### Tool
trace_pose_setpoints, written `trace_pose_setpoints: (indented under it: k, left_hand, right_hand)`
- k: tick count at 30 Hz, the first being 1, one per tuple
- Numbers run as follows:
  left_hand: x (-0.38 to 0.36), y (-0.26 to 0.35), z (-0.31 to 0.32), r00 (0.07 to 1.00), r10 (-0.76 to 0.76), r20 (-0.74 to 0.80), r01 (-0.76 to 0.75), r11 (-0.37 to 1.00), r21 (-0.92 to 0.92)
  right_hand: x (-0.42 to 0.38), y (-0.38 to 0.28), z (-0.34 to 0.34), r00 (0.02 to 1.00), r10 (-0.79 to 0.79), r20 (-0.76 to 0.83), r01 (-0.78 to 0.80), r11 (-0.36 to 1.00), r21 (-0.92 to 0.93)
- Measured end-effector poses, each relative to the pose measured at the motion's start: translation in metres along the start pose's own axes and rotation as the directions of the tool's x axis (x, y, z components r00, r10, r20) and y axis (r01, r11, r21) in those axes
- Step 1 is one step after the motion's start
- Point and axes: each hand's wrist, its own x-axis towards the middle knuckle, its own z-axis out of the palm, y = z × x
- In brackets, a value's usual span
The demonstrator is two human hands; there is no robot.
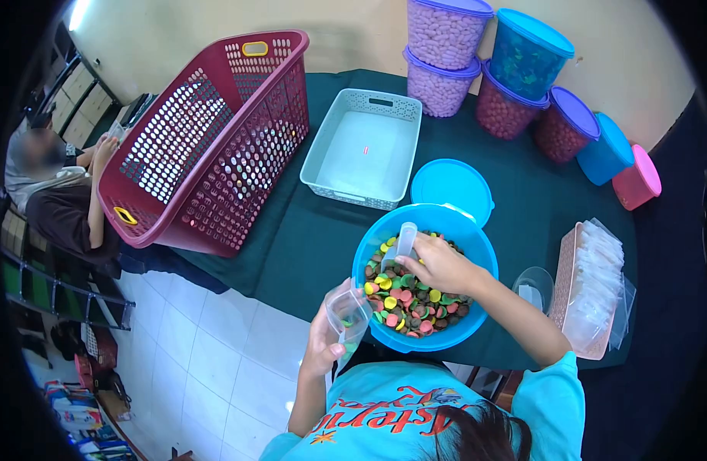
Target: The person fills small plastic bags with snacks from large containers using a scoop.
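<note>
A round blue tub [430,343] is filled with small disc-shaped pieces [409,303] in brown, pink, yellow and green. My right hand [444,266] is closed around the handle of a translucent scoop [405,242], whose lower part dips among the pieces. Beside the tub's left rim, my left hand [319,343] grips a clear plastic container [349,315], tilted, with a few green pieces low inside it. The tub's blue lid [452,190] lies on the table just behind it.
A dark green cloth covers the table [280,265]. On it stand a maroon laundry basket [246,177], a pale grey-green tray [353,146], stacked lidded tubs [445,38], a pink basket of clear plastic packaging [591,284] and a clear cup [533,289]. Another person [61,192] sits at left.
</note>
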Motion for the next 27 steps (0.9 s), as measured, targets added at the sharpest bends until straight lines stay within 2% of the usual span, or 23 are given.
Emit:
trace_pose_setpoints:
  k: [3,5,9,11,15,18,21,23,24,27]
  left_hand:
    - [-0.001,0.001,0.003,1.0,0.004,-0.007,-0.004,0.998,0.061]
    - [0.0,0.001,0.007,0.998,0.037,-0.042,-0.034,0.996,0.082]
    - [-0.001,0.001,0.009,0.998,0.056,-0.033,-0.051,0.99,0.131]
    - [-0.003,0.002,0.009,0.998,0.032,-0.057,-0.023,0.987,0.159]
    - [-0.004,0.007,0.012,0.999,0.015,-0.03,-0.007,0.974,0.228]
    - [-0.006,0.003,0.014,0.996,0.013,-0.086,0.006,0.975,0.22]
    - [-0.003,0.0,0.012,0.995,0.037,-0.093,-0.018,0.981,0.193]
    - [-0.001,0.0,0.011,0.995,0.044,-0.089,-0.026,0.982,0.188]
    - [-0.001,0.0,0.011,0.996,0.037,-0.086,-0.021,0.982,0.186]
    - [0.0,0.001,0.005,0.997,0.015,-0.073,-0.003,0.988,0.155]
  right_hand:
    - [-0.001,-0.001,-0.001,0.999,-0.039,-0.019,0.039,0.999,-0.017]
    - [-0.001,-0.003,-0.006,0.991,0.134,0.024,-0.135,0.989,0.059]
    - [-0.003,0.007,-0.003,0.984,0.165,-0.069,-0.153,0.976,0.156]
    - [-0.002,0.012,-0.002,0.958,0.283,-0.038,-0.275,0.951,0.144]
    - [-0.002,0.012,-0.002,0.963,0.259,-0.072,-0.243,0.953,0.179]
    - [-0.003,0.007,-0.003,0.937,0.343,-0.065,-0.32,0.918,0.234]
    - [-0.003,0.01,0.0,0.955,0.287,-0.074,-0.263,0.934,0.241]
    - [-0.001,0.011,-0.002,0.878,0.44,0.188,-0.479,0.803,0.355]
    - [-0.002,0.012,-0.003,0.875,0.446,0.188,-0.484,0.799,0.357]
    - [-0.003,0.011,-0.004,0.837,0.404,0.368,-0.525,0.781,0.337]
